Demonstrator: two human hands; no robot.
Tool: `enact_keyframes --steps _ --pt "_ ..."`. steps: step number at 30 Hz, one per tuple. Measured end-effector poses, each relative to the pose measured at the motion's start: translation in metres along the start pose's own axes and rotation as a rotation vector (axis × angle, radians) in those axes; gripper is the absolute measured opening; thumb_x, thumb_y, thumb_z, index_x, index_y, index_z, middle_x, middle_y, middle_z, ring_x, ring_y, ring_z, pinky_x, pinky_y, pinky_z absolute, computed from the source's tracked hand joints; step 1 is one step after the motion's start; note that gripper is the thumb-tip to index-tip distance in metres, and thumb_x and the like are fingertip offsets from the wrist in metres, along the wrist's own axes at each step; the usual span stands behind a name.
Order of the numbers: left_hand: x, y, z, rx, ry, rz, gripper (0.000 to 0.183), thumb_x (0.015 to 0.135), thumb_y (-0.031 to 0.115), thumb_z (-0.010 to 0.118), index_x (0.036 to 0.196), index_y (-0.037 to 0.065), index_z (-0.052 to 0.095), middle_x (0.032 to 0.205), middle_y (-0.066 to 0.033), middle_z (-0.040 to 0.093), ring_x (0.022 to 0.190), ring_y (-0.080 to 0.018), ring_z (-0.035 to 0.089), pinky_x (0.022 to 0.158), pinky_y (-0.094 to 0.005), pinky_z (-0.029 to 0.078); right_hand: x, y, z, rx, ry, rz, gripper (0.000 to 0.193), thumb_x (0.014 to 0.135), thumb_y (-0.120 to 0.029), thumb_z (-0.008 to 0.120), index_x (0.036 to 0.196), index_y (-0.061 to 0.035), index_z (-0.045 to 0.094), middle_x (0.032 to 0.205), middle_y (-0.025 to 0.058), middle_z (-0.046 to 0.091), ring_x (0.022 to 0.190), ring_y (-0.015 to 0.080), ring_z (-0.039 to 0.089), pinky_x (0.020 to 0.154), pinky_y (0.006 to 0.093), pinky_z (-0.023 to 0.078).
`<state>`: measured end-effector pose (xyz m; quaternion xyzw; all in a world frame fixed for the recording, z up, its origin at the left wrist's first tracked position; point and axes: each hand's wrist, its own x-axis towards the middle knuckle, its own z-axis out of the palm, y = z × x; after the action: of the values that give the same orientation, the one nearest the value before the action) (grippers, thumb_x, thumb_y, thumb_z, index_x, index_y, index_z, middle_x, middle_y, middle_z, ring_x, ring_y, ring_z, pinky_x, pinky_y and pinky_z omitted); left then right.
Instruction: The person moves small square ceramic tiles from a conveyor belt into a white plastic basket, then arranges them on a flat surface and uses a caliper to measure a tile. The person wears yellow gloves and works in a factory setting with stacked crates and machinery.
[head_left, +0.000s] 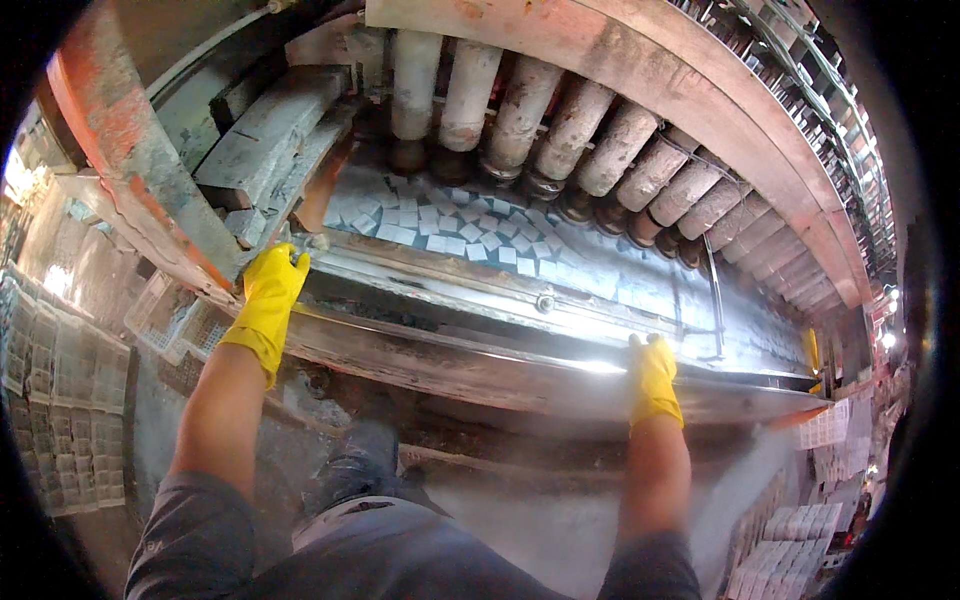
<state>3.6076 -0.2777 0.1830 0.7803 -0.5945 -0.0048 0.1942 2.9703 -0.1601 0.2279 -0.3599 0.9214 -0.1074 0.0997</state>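
Observation:
In front of me a long metal panel (pixel 470 375) runs along the near side of a machine, its upper edge shining with reflected light. My left hand (pixel 268 290), in a yellow rubber glove, is closed at the panel's left end, fingers curled. My right hand (pixel 654 378), gloved alike, grips the upper edge farther right; its fingertips are partly hidden. Beyond the panel lies a metal rail (pixel 440 285) with a round bolt. Behind that, many small pale square tiles (pixel 470 232) lie scattered on a wet, bluish bed (pixel 640 285).
A row of thick cylindrical heads (pixel 525 115) hangs over the bed beneath a curved beam (pixel 640 50). An orange-stained frame post (pixel 130 150) stands at left. Plastic crates (pixel 165 310) and stacked trays (pixel 65 400) are at left; more stacks (pixel 785 550) stand at lower right. A thin hose (pixel 716 295) hangs down.

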Motion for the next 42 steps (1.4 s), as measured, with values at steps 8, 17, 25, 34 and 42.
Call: enact_keyframes --steps 8,17,25,34,42 --pt "-0.008 -0.003 -0.001 0.001 -0.003 0.033 0.042 0.089 0.048 0.071 0.109 0.012 0.076 0.107 -0.0150 0.077 0.103 -0.0377 0.073 0.088 -0.0493 0.056 -0.006 0.022 0.012 0.001 0.075 -0.005 0.066 0.095 -0.051 0.068 0.141 -0.0042 0.064 0.129 0.0220 0.072 0.104 0.0339 0.076 0.092 0.0426 0.058" --pt "-0.014 0.000 0.000 0.026 -0.003 0.036 0.042 0.091 0.048 0.069 0.115 0.014 0.075 0.111 -0.0149 0.077 0.106 -0.0377 0.072 0.090 -0.0494 0.056 -0.002 0.043 0.021 -0.033 0.110 -0.053 0.068 0.093 -0.054 0.067 0.138 -0.0025 0.066 0.138 0.0238 0.067 0.130 0.0382 0.062 0.111 0.0442 0.047" --pt "-0.002 -0.009 0.003 -0.057 0.021 0.041 0.038 0.091 0.044 0.074 0.114 0.013 0.077 0.109 -0.0110 0.078 0.101 -0.0322 0.074 0.087 -0.0444 0.057 0.009 0.022 0.017 0.006 0.157 -0.088 0.061 0.094 -0.051 0.067 0.129 -0.0015 0.070 0.128 0.0240 0.071 0.123 0.0401 0.066 0.106 0.0461 0.050" --pt "0.024 0.012 -0.002 -0.050 -0.031 0.011 0.040 0.092 0.044 0.074 0.115 0.011 0.076 0.110 -0.0117 0.079 0.103 -0.0318 0.075 0.089 -0.0430 0.057 0.036 -0.010 -0.013 -0.030 0.026 -0.002 0.064 0.094 -0.050 0.067 0.137 -0.0034 0.065 0.134 0.0217 0.069 0.129 0.0366 0.064 0.109 0.0430 0.047" --pt "0.043 0.030 -0.004 -0.022 -0.095 -0.045 0.043 0.093 0.046 0.072 0.121 0.013 0.075 0.118 -0.0104 0.078 0.110 -0.0328 0.073 0.094 -0.0439 0.056 0.066 -0.009 -0.002 -0.078 0.126 -0.099 0.063 0.095 -0.051 0.067 0.137 -0.0042 0.067 0.129 0.0224 0.072 0.121 0.0381 0.067 0.105 0.0451 0.051"
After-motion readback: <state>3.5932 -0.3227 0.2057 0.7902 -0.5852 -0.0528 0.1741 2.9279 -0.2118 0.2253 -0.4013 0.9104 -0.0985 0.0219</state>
